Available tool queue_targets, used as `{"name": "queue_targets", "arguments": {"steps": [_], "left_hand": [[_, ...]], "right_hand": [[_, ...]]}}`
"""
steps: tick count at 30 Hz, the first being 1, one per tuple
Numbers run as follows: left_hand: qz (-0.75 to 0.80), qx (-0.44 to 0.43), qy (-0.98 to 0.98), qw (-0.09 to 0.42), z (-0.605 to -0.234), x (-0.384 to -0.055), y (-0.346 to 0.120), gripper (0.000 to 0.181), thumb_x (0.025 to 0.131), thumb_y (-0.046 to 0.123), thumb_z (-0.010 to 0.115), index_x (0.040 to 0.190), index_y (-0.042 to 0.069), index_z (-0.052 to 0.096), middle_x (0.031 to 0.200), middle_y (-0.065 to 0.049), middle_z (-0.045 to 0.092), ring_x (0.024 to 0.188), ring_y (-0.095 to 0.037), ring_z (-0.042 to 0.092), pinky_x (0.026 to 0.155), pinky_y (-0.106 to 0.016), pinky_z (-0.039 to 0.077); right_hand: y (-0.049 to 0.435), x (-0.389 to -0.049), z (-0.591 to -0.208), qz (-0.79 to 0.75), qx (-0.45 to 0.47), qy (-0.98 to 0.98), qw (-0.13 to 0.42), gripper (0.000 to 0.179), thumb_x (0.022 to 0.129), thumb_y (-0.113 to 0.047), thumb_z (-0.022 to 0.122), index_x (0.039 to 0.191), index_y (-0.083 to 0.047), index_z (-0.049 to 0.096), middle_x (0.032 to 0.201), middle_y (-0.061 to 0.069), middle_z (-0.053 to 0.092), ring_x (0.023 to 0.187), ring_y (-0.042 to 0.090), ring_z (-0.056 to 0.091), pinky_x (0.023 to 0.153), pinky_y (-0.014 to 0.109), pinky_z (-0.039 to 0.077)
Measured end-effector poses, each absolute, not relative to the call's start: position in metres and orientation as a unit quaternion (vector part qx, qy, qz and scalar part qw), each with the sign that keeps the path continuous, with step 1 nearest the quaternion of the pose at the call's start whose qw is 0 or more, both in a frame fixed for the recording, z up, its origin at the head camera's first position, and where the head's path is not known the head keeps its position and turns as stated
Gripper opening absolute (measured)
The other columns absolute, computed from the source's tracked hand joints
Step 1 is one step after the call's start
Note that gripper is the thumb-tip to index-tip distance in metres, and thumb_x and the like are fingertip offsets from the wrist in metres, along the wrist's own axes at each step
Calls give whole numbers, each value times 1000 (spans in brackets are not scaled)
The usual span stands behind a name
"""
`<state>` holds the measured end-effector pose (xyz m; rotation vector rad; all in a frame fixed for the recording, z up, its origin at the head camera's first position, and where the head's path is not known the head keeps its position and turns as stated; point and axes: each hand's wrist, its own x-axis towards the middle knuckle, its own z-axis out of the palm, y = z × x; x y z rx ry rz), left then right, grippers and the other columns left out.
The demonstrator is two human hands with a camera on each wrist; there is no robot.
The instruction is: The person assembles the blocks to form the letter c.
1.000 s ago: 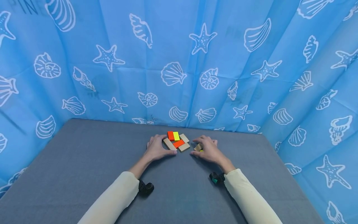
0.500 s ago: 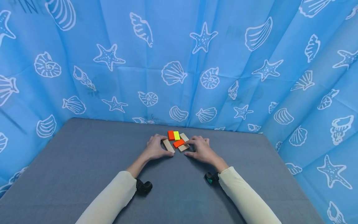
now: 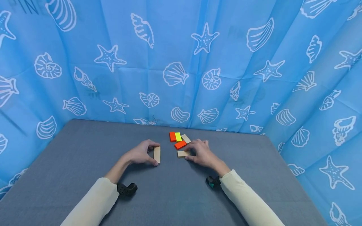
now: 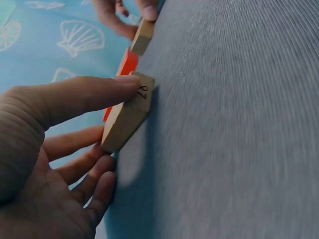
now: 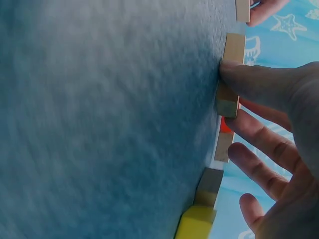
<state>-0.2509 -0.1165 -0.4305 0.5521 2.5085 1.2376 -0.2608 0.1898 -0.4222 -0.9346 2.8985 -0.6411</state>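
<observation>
My left hand [image 3: 142, 152] pinches a plain wooden block [image 3: 157, 154] by its two ends, thumb at the near end. In the left wrist view a dark mark shows on the end of this wooden block [image 4: 122, 123], under the thumb. My right hand [image 3: 203, 153] grips another plain wooden block [image 3: 182, 154], lying sideways just in front of a small cluster. That cluster holds a red block [image 3: 172, 137], a yellow block [image 3: 178, 137], an orange-red block [image 3: 180, 144] and a slanted wooden block [image 3: 186, 138].
In the right wrist view, a yellow block [image 5: 195, 224] and a wooden block [image 5: 210, 181] lie beyond the right fingers; the right hand hides them in the head view. A grey cloth [image 3: 175, 194] covers the table. Behind it hangs a blue shell-print curtain [image 3: 158, 56].
My left hand has moved left and nearer with its wooden block, away from the cluster. My right hand has come left, gripped a wooden block and drawn it slightly nearer, turning it.
</observation>
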Motion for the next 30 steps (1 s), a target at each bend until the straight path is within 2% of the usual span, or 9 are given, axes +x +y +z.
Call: {"name": "queue_targets", "arguments": {"steps": [12, 19, 25, 27, 30], "left_hand": [[427, 233, 857, 170, -428, -240, -156, 78, 76, 11, 89, 144, -1, 53, 143, -19, 51, 129, -39, 46, 107, -58, 35], [427, 245, 853, 173, -430, -235, -170, 79, 78, 14, 88, 146, 0, 51, 145, -18, 49, 133, -39, 44, 110, -58, 33], [422, 251, 853, 176, -433, -231, -176, 79, 80, 18, 87, 148, 3, 50, 148, -18, 48, 137, -41, 41, 110, -61, 30], [427, 248, 852, 175, -435, -230, -177, 80, 80, 21, 87, 149, 5, 49, 149, -17, 48, 138, -41, 40, 111, -61, 29], [439, 242, 849, 166, -439, -228, -178, 78, 83, 27, 85, 149, 6, 49, 149, -16, 48, 138, -39, 41, 110, -61, 28]], "right_hand": [[173, -248, -421, -196, -334, 922, 17, 31, 87, -21, 83, 116, -13, 77, 117, 2, 71, 112, 22, 54, 88, 49, 29], [162, -245, -419, -188, -345, 919, 21, 31, 88, -24, 82, 117, -14, 76, 115, 0, 71, 107, 21, 55, 88, 46, 32], [153, -245, -420, -186, -337, 922, 40, 32, 90, -27, 80, 119, -14, 75, 116, -2, 70, 111, 19, 57, 100, 49, 37], [150, -246, -421, -189, -338, 921, 46, 32, 91, -27, 79, 120, -14, 75, 114, -3, 70, 108, 17, 57, 101, 46, 40], [147, -247, -423, -206, -344, 914, 54, 31, 91, -25, 79, 120, -13, 75, 109, -4, 68, 98, 14, 57, 92, 35, 48]]}}
